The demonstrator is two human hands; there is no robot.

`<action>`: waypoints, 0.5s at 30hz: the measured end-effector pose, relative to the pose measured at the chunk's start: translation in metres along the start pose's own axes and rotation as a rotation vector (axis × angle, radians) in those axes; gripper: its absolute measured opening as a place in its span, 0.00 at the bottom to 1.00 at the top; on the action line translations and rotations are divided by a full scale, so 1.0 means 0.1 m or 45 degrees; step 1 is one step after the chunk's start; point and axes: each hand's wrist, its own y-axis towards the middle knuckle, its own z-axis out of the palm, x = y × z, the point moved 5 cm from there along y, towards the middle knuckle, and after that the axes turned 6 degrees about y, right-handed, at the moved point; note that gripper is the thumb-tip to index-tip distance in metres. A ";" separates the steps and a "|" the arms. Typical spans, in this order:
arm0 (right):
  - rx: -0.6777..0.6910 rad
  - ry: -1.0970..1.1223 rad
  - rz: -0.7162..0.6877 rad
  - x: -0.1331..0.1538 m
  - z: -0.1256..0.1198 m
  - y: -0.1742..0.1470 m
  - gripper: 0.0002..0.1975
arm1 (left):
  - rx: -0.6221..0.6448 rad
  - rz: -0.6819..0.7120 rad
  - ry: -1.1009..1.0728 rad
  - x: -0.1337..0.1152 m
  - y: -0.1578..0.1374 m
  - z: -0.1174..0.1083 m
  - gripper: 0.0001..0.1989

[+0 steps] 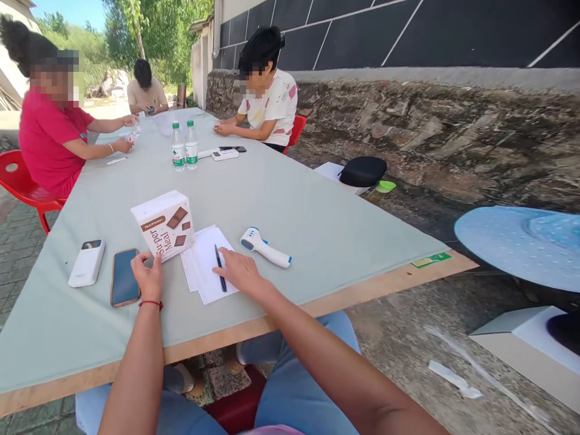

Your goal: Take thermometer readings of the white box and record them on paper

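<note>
My left hand [148, 279], with a red cord at the wrist, rests on the table at the lower left corner of a white box [164, 226] printed with chocolate pieces. Its fingers are loosely curled and apart, the thumb close against the box; whether they touch is hard to tell. A smartphone [125, 278] lies just left of that hand. My right hand [240, 269] has its thumb and fingers at a black pen [220, 269], over white paper sheets [209, 290]. Right of the sheets lies a white and blue infrared thermometer [265, 248].
A white power bank [87, 263] lies at the left. Two water bottles [185, 148] stand farther back, beside a white device [225, 155]. Three people sit around the table's [344, 241] far part. A blue dotted round thing [521, 244] is at the right.
</note>
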 end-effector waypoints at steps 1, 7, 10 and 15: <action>0.014 0.003 0.007 0.02 0.04 0.01 0.23 | 0.016 -0.003 0.039 -0.01 -0.01 -0.01 0.09; -0.250 0.812 -0.208 -0.09 0.10 -0.09 0.19 | 0.063 0.017 0.154 -0.25 -0.10 -0.10 0.09; -0.398 1.275 -0.275 -0.18 0.19 -0.22 0.19 | 0.129 0.027 0.178 -0.36 -0.20 -0.11 0.11; -0.338 1.419 -0.185 -0.12 0.34 -0.35 0.10 | 0.463 0.079 0.169 -0.46 -0.38 -0.01 0.09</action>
